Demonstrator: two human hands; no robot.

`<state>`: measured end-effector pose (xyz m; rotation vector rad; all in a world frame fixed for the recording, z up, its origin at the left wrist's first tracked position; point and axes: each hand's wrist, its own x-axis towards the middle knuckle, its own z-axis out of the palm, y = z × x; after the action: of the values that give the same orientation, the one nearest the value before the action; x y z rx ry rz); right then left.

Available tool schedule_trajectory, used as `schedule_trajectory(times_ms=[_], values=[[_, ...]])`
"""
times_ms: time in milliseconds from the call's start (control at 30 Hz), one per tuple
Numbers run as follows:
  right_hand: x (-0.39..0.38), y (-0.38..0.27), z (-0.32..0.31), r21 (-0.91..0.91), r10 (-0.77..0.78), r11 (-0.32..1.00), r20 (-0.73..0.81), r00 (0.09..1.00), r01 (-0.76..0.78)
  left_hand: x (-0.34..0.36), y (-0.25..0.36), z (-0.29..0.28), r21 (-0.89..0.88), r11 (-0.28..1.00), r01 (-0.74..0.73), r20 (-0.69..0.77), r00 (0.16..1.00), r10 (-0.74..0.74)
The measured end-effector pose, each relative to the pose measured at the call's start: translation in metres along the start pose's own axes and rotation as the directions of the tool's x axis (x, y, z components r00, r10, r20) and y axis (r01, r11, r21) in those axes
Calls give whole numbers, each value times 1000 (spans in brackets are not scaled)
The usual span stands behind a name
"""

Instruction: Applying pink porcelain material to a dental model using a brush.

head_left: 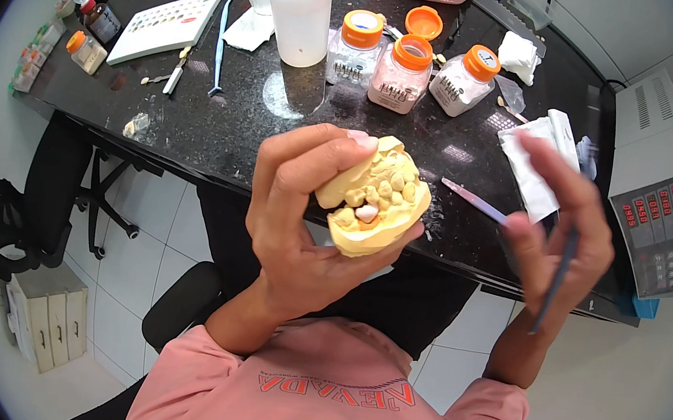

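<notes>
My left hand [295, 205] is closed around a yellow dental plaster model [359, 234], both jaws together, held up in front of the bench edge. One pale pinkish-white crown [366, 212] stands out among its yellow teeth. To the right, my right hand [565, 230] is raised and smeared by motion, thumb and forefinger apart. A slim dark stick-like tool [554, 287] is held in it and slants down past the palm. A pink-and-lavender pointed tool [476, 202] reaches to the thumb; whether it touches the thumb I cannot tell.
Orange-lidded powder jars [463, 79], one uncapped [401, 75], stand behind the model beside a white squeeze bottle [300, 17]. A white palette [166, 25] and blue tool [221, 45] lie left. Tissue [535, 163] and a grey machine with red displays [660, 208] are at right.
</notes>
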<state>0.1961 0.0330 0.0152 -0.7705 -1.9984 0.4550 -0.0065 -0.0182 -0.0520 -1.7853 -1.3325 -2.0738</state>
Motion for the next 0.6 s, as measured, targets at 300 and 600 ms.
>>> schedule_trajectory(times_ms=[300,600], values=[[-18,5,12,172,204,966,-55,977,-192,13,-12,-19,-111,994,-5,44,999,10],[-39,0,10,426,413,779,205,888,-460,-6,-19,-2,230,972,-48,57,998,35]])
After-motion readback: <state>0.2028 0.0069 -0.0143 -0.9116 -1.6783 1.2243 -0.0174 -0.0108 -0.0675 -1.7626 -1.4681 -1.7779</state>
